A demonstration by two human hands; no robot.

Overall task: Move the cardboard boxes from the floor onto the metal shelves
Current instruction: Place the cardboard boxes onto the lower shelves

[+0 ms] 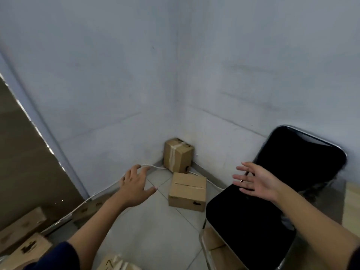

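Observation:
Two taped cardboard boxes sit on the tiled floor in the room's corner. The nearer box lies flat. The farther box stands upright against the wall. My left hand reaches out left of the nearer box, fingers spread, holding nothing. My right hand is stretched out to the right of that box, above the chair seat, palm open and empty. Both hands are apart from the boxes. No metal shelf is in view.
A black folding chair stands at the right, close to the nearer box, with another box under it. More cardboard boxes lie at the lower left. A white cable runs along the wall base. A door frame is at left.

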